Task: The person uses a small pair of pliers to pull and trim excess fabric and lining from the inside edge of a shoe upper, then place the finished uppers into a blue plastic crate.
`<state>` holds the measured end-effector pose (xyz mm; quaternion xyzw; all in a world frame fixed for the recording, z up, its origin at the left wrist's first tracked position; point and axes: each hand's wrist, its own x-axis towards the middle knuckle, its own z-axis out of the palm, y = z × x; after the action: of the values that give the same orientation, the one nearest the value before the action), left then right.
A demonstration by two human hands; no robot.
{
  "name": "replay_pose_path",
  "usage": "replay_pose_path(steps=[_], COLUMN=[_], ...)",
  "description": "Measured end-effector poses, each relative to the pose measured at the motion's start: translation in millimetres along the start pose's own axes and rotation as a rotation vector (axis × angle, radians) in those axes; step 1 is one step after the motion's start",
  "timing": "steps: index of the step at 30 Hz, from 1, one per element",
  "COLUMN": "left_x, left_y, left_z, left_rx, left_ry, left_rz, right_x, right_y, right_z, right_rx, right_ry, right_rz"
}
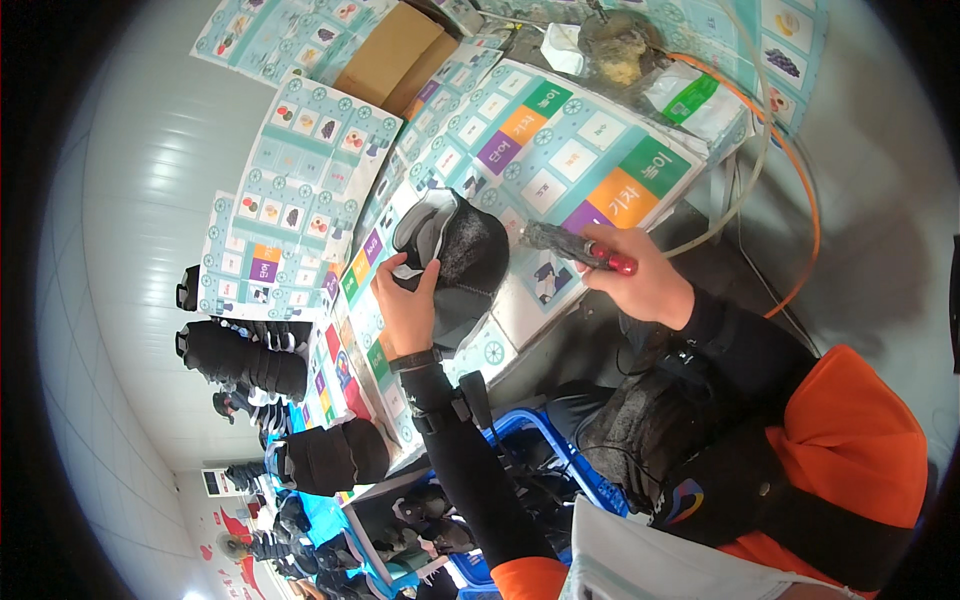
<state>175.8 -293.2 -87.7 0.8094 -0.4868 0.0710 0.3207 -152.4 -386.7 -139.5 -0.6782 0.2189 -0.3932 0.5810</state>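
Note:
A black cap (472, 248) sits tilted on the table, its lighter grey inside turned toward the far left. Pale lint or dust specks its dark crown. My left hand (408, 305) pinches the cap's near rim between thumb and fingers. In my right hand (645, 280) is a slim dark hand tool with a red end (565, 243). Its dark tip points left at the cap, with a small gap between them. The exact kind of tool is hard to make out.
Printed sheets cover the table (540, 190). An orange hose (815, 210) and a pale hose curve down at the right. Stacked black caps (335, 458) stand at the left. A blue crate (590, 465) sits below the near table edge. A cardboard box (385, 50) is at the back.

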Motion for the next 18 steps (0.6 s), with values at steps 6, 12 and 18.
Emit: replay_pose_path(steps=[6,12,18], left_x=[-0.9,1.6,5.3], left_y=[8.2,14.2,21.4], left_z=[-4.3,-4.4,-10.8], left_rx=[0.092,0.098,0.013], left_ry=[0.008,0.014,0.148], left_rz=[0.060,0.069,0.027], right_x=[-2.5,-1.3,5.0], right_y=[11.3,6.9,17.4], right_z=[-6.8,-15.1,-32.6], right_rx=[-0.005,-0.104,0.078], right_ry=[-0.126,-0.156,0.058], right_rz=[-0.034,0.055,-0.015])
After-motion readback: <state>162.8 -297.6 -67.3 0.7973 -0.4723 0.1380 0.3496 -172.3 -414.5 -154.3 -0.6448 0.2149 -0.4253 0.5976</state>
